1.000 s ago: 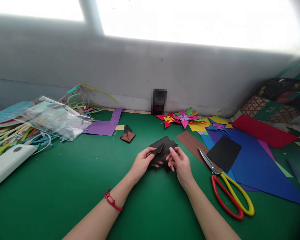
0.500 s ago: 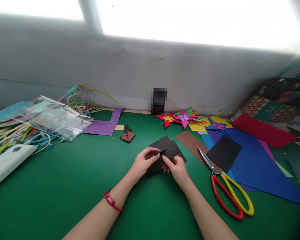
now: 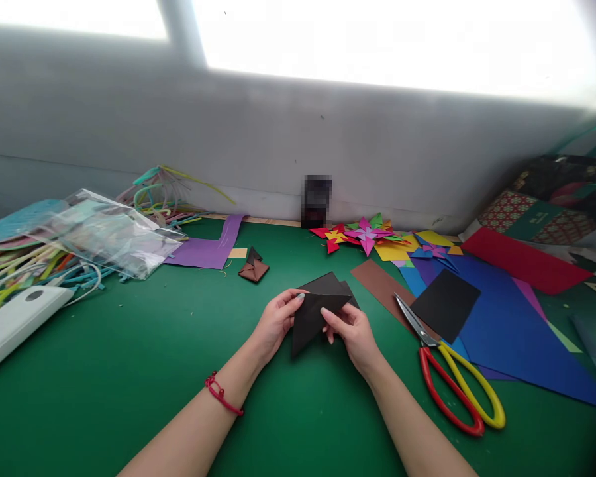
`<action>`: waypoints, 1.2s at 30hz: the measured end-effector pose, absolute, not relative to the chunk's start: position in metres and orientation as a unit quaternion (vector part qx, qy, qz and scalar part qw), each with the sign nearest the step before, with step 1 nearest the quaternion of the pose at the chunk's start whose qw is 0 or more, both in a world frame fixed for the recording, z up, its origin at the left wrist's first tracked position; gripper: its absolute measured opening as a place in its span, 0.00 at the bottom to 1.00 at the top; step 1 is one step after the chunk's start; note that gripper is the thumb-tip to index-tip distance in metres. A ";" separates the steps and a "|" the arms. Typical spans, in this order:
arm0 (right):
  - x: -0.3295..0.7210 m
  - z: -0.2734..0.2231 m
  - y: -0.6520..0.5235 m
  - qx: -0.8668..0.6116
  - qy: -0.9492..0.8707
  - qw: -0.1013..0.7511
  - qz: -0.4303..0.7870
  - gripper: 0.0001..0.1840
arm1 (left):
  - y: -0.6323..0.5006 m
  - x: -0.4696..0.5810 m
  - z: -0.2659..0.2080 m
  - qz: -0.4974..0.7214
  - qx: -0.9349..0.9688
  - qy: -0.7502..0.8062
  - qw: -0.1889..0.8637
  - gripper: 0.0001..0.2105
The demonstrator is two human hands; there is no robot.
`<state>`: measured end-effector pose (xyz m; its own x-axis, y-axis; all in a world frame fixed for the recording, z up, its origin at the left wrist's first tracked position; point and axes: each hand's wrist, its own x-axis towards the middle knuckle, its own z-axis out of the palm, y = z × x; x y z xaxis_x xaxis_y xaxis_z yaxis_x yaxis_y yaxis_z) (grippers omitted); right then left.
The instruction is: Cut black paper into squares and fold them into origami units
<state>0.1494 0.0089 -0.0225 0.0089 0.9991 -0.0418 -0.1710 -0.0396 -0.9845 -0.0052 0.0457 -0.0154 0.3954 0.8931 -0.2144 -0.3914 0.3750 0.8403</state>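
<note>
A partly folded sheet of black paper [image 3: 312, 323] is between my two hands, one pointed corner hanging down toward me. My left hand [image 3: 278, 321] pinches its left edge, thumb on top. On the right side, my right hand [image 3: 352, 331] grips the paper with the thumb on the front face and the other fingers behind, partly hidden. Beyond my left hand lies a small folded brown-and-black paper piece [image 3: 254, 266]. To the right of my right hand are open-bladed scissors [image 3: 449, 371] with one red and one yellow handle.
Brown paper [image 3: 380, 285], another black sheet [image 3: 447, 305] and blue paper [image 3: 516, 344] lie at the right. Folded paper stars [image 3: 365, 233] sit by the wall. At left are purple paper [image 3: 206, 250], a clear plastic bag [image 3: 124, 232], several coloured strips and a white device [image 3: 20, 328].
The black paper has turned in my hands, and a triangular flap now shows with its point toward me. My left hand has shifted slightly left; the other things are unmoved.
</note>
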 end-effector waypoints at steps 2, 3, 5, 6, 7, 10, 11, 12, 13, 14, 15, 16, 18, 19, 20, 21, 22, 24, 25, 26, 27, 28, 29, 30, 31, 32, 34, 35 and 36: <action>0.149 -0.024 0.009 -0.453 -0.421 0.536 0.574 0.11 | 0.046 -0.006 -0.018 0.427 0.360 0.345 0.755 0.13; 0.149 -0.025 0.009 -0.446 -0.411 0.537 0.586 0.11 | 0.046 -0.006 -0.019 0.426 0.361 0.344 0.755 0.13; 0.149 -0.025 0.008 -0.432 -0.397 0.538 0.606 0.10 | 0.047 -0.007 -0.020 0.422 0.364 0.343 0.756 0.13; 0.149 -0.025 0.008 -0.427 -0.391 0.537 0.613 0.10 | 0.047 -0.007 -0.020 0.420 0.365 0.342 0.757 0.13; 0.149 -0.025 0.008 -0.423 -0.385 0.538 0.619 0.10 | 0.047 -0.007 -0.020 0.418 0.367 0.340 0.758 0.12; 0.149 -0.025 0.007 -0.418 -0.367 0.545 0.627 0.11 | 0.047 -0.007 -0.019 0.410 0.373 0.334 0.763 0.12; 0.149 -0.025 0.007 -0.417 -0.361 0.549 0.628 0.12 | 0.047 -0.007 -0.018 0.406 0.375 0.331 0.765 0.11; 0.149 -0.025 0.007 -0.417 -0.357 0.550 0.629 0.13 | 0.047 -0.008 -0.018 0.401 0.376 0.329 0.768 0.11; 0.149 -0.024 0.007 -0.417 -0.355 0.550 0.630 0.13 | 0.047 -0.008 -0.017 0.396 0.375 0.325 0.773 0.11; 0.149 -0.024 0.007 -0.418 -0.354 0.548 0.632 0.14 | 0.047 -0.009 -0.017 0.392 0.372 0.320 0.778 0.11; 0.149 -0.023 0.007 -0.420 -0.353 0.546 0.633 0.14 | 0.046 -0.009 -0.016 0.387 0.367 0.313 0.786 0.12; 0.149 -0.022 0.007 -0.423 -0.352 0.544 0.634 0.14 | 0.046 -0.009 -0.015 0.381 0.362 0.306 0.794 0.12; 0.149 -0.020 0.007 -0.428 -0.350 0.538 0.636 0.15 | 0.045 -0.009 -0.014 0.372 0.352 0.291 0.808 0.12; 0.149 -0.019 0.007 -0.428 -0.350 0.537 0.637 0.15 | 0.045 -0.008 -0.013 0.369 0.349 0.287 0.812 0.13; 0.149 -0.018 0.007 -0.426 -0.352 0.535 0.639 0.15 | 0.044 -0.008 -0.013 0.367 0.349 0.284 0.814 0.13; 0.149 -0.017 0.007 -0.425 -0.353 0.533 0.641 0.15 | 0.044 -0.007 -0.013 0.367 0.350 0.285 0.813 0.13; 0.148 -0.017 0.007 -0.424 -0.355 0.531 0.642 0.15 | 0.044 -0.007 -0.013 0.370 0.354 0.287 0.810 0.14; 0.147 -0.017 0.007 -0.427 -0.358 0.528 0.641 0.15 | 0.044 -0.005 -0.013 0.382 0.365 0.297 0.796 0.14; 0.147 -0.017 0.007 -0.428 -0.358 0.529 0.640 0.15 | 0.044 -0.005 -0.013 0.390 0.370 0.303 0.787 0.14; 0.146 -0.017 0.007 -0.428 -0.356 0.532 0.638 0.15 | 0.044 -0.005 -0.013 0.398 0.375 0.307 0.779 0.14; 0.146 -0.017 0.008 -0.425 -0.352 0.537 0.637 0.16 | 0.044 -0.004 -0.013 0.404 0.378 0.308 0.774 0.14; 0.145 -0.017 0.008 -0.421 -0.346 0.544 0.638 0.16 | 0.044 -0.004 -0.013 0.407 0.380 0.307 0.772 0.14; 0.145 -0.017 0.008 -0.415 -0.339 0.551 0.640 0.15 | 0.044 -0.004 -0.012 0.405 0.381 0.304 0.774 0.14; 0.146 -0.017 0.008 -0.410 -0.330 0.558 0.641 0.14 | 0.043 -0.004 -0.012 0.399 0.380 0.298 0.779 0.15; 0.146 -0.017 0.009 -0.408 -0.321 0.565 0.641 0.13 | 0.043 -0.004 -0.011 0.388 0.379 0.291 0.788 0.15; 0.147 -0.018 0.009 -0.409 -0.313 0.572 0.639 0.13 | 0.042 -0.005 -0.010 0.372 0.380 0.282 0.798 0.16; 0.150 -0.018 0.011 -0.423 -0.303 0.573 0.633 0.12 | 0.040 -0.005 -0.009 0.334 0.393 0.260 0.816 0.17; 0.151 -0.018 0.011 -0.432 -0.302 0.568 0.632 0.12 | 0.039 -0.004 -0.008 0.316 0.405 0.250 0.821 0.17; 0.152 -0.017 0.012 -0.441 -0.304 0.561 0.631 0.13 | 0.038 -0.004 -0.007 0.305 0.418 0.244 0.820 0.17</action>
<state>0.1520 0.0116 -0.0173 0.0177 0.9764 -0.2150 -0.4399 -0.1856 -0.8787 -0.0042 0.0378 -0.0067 0.6954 0.7038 -0.1450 -0.2958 0.4643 0.8349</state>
